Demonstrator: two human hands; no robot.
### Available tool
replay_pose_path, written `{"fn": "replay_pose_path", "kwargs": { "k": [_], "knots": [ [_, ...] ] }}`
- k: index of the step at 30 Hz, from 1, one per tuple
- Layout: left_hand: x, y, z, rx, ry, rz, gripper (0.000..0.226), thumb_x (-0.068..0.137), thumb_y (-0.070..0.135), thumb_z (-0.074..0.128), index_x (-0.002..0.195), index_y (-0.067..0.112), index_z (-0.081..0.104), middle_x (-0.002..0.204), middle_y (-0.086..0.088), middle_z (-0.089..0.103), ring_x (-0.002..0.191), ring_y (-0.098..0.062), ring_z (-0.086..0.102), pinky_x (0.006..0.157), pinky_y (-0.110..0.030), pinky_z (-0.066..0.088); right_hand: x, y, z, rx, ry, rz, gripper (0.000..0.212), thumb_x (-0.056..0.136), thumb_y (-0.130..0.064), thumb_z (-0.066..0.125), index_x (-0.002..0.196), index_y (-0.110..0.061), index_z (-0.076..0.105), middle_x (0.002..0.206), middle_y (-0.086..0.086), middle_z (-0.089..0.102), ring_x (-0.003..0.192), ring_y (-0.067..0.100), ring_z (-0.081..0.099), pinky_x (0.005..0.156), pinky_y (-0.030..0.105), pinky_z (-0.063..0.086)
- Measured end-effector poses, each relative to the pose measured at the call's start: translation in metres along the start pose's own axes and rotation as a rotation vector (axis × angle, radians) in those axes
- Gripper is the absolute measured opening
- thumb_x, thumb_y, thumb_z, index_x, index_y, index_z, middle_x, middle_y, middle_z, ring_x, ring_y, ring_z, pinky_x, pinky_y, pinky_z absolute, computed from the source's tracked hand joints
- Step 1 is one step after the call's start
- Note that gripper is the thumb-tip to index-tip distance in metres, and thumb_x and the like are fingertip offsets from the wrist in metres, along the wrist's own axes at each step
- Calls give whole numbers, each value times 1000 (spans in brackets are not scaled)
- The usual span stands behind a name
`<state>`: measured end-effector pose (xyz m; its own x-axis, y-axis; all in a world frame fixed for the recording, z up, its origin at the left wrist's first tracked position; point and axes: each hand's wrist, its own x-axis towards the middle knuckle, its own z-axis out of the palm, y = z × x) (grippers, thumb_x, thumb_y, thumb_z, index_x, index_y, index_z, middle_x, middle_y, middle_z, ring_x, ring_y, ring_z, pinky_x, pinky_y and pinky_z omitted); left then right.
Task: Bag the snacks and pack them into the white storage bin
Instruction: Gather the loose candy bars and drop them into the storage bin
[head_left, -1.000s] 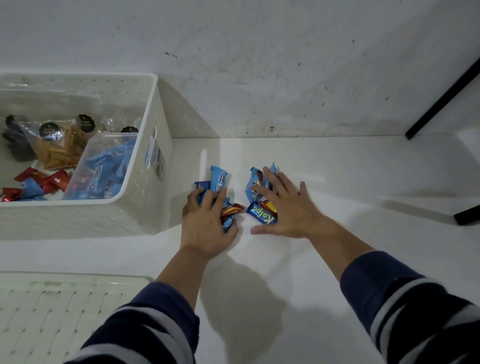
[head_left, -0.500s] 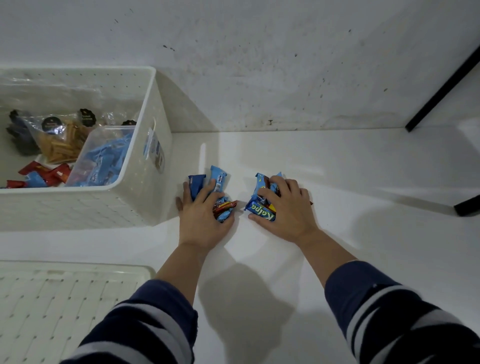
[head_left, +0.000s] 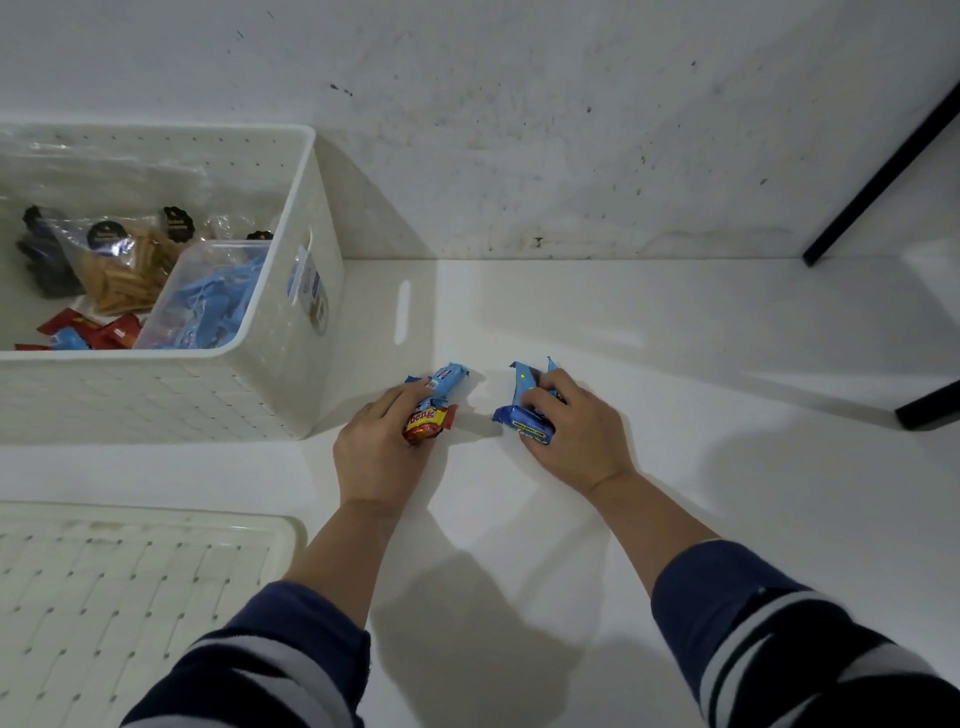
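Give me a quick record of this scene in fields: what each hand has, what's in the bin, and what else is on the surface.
left hand: grips a red snack packet and blue snack packets
right hand: grips a bunch of blue wrapped snacks
white storage bin: left of the hands, holds clear bags of snacks and loose red and blue packets
bin lid: lies flat, near left
surface: white tabletop against a wall
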<state>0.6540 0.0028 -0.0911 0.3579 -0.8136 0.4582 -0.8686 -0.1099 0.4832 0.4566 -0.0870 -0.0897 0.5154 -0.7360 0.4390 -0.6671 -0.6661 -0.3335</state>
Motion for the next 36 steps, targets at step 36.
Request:
{"fn": "replay_pose_path", "kwargs": {
  "k": [36],
  "knots": [
    [61,60,-234,-733,378,-148,41,66,36,82,104,39,66,95,13,73,90,-9,69,81,-33,55,110,-195,-156,508,289,-229,48,70,-6,71,117,-10,65,97,2,60,74,12,58,68,25,53]
  ]
}}
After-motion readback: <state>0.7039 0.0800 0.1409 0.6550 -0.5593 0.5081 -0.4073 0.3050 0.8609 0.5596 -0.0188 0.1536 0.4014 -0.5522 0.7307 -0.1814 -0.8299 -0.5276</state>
